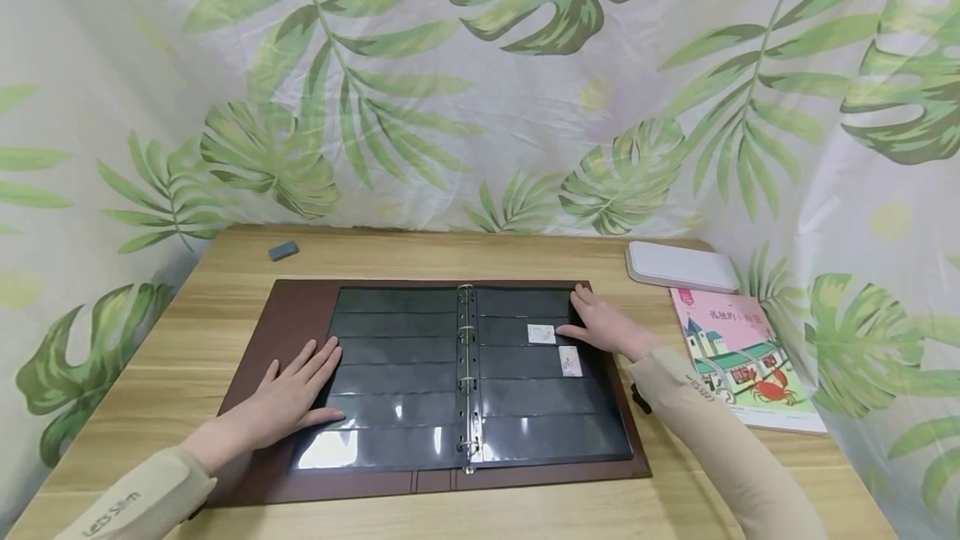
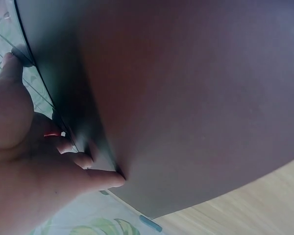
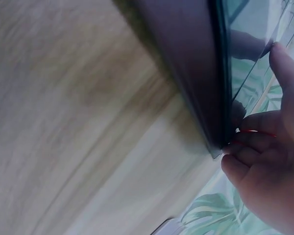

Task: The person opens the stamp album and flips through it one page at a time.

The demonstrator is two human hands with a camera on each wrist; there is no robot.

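A brown ring binder album (image 1: 300,307) lies spread on the table, its black pocket pages (image 1: 397,373) joined by metal rings (image 1: 468,382). My left hand (image 1: 288,398) rests with straight fingers on the outer edge of the left page; in the left wrist view its fingertips touch beside the brown cover (image 2: 201,112). At the upper right edge of the right page lies my right hand (image 1: 600,323), its thumb beside a small stamp (image 1: 541,334) in a pocket. A second stamp (image 1: 571,362) sits one row lower. The right wrist view shows the fingers (image 3: 255,139) at the page edge.
A blue-grey eraser (image 1: 283,251) lies at the back left of the wooden table (image 1: 420,257). Back right stands a white case (image 1: 681,265), with a pink picture book (image 1: 742,357) in front of it. Leaf-patterned cloth (image 1: 517,123) hangs behind.
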